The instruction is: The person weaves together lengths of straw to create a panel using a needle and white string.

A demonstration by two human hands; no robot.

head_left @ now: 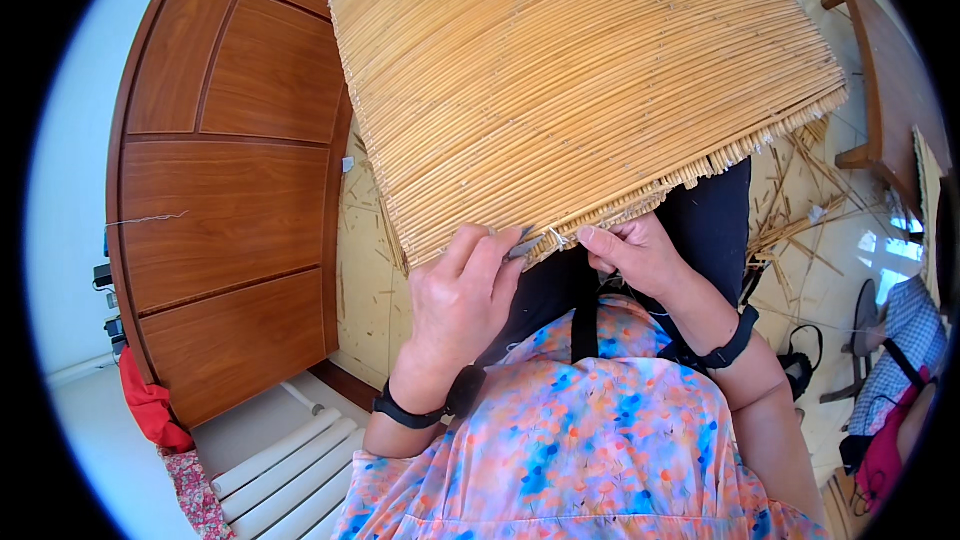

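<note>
A large mat of thin straw-coloured stalks (580, 90), bound side by side with rows of thread, lies tilted across my lap and reaches far forward. At its near edge, my left hand (465, 285) is closed around a small grey metal tool (522, 244) with pointed tips, which look like scissors or pliers. The tips touch the edge beside a bit of white string (557, 237). Just to the right, my right hand (635, 252) pinches the mat's edge, thumb on top and fingers curled underneath. Some of those fingers are hidden.
A reddish-brown wooden cabinet (225, 210) stands at the left, with a white radiator (290, 470) near it. Loose stalks (800, 205) litter the tiled floor at the right. Beyond is a brown wooden table or bench (890, 90). Another person's checked clothing (905, 335) shows at the right rim.
</note>
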